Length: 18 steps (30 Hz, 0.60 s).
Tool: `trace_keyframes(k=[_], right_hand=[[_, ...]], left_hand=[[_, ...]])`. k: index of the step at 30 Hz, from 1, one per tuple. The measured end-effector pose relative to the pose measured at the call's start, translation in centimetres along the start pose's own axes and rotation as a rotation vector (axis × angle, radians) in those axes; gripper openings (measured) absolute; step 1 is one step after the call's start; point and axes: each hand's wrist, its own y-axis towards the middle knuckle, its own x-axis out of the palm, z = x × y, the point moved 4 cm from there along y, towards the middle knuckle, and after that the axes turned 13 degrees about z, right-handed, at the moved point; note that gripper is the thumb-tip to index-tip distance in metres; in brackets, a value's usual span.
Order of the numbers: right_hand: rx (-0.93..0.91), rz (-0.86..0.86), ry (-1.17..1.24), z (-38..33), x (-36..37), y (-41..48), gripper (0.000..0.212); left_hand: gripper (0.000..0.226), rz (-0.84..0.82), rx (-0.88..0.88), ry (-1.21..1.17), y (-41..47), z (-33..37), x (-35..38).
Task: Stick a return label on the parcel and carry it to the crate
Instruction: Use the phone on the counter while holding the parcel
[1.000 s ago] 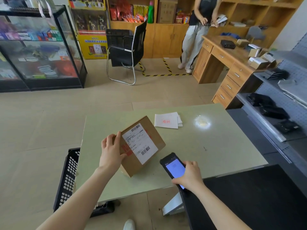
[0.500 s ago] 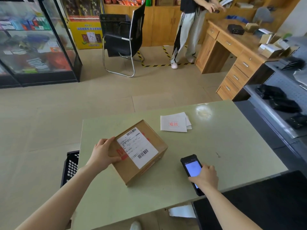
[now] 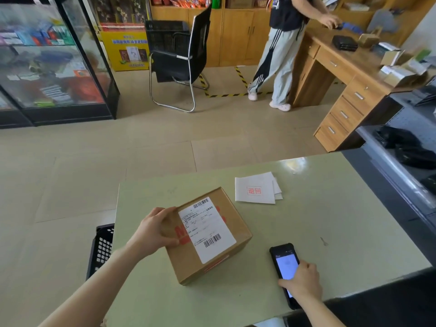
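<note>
A brown cardboard parcel with a white barcode shipping label lies flat on the pale green table. My left hand grips its left edge. A small stack of white return labels with a red stamp lies on the table beyond the parcel. My right hand rests on a black handheld scanner with a lit screen, lying on the table near the front edge. A black plastic crate stands on the floor left of the table, partly hidden by it.
A person stands at the wooden desk at the back right. A black chair and a glass display case stand beyond the table. Grey shelving with dark bags runs along the right.
The parcel has gone from tilted up in my left hand to lying flat on the table. My right hand has lowered the scanner onto the table, further right.
</note>
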Motion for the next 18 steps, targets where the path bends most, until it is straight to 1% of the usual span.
trace_keyframes(k=[4,6,9,10,12,15,18], right_hand=[[-0.042,-0.057,-0.075,-0.4,-0.2,1.0,0.083],[-0.069,-0.018,-0.037,-1.0,-0.8,2.1,0.083],[-0.138,0.053,0.069,-3.0,-2.3,5.2,0.076],[-0.157,0.052,0.125,-4.0,-2.7,6.3,0.071],[-0.176,0.049,0.238,-6.6,-3.7,8.7,0.061],[-0.202,0.066,0.366,-10.4,-4.5,12.0,0.049],[-0.196,0.054,0.381,-13.2,-4.1,14.4,0.047]], left_hand=[[0.093,-0.044,-0.001,0.008,1.2,0.5,0.0],[0.089,-0.08,-0.008,0.028,1.9,0.9,0.0],[0.069,-0.113,-0.055,0.057,3.5,1.5,0.1],[0.061,-0.101,-0.07,0.069,4.2,2.0,0.1],[0.049,-0.028,-0.072,0.1,5.9,3.6,0.5],[0.038,0.076,-0.031,0.11,8.3,7.3,2.4],[0.034,0.06,0.019,0.084,10.8,10.8,5.7]])
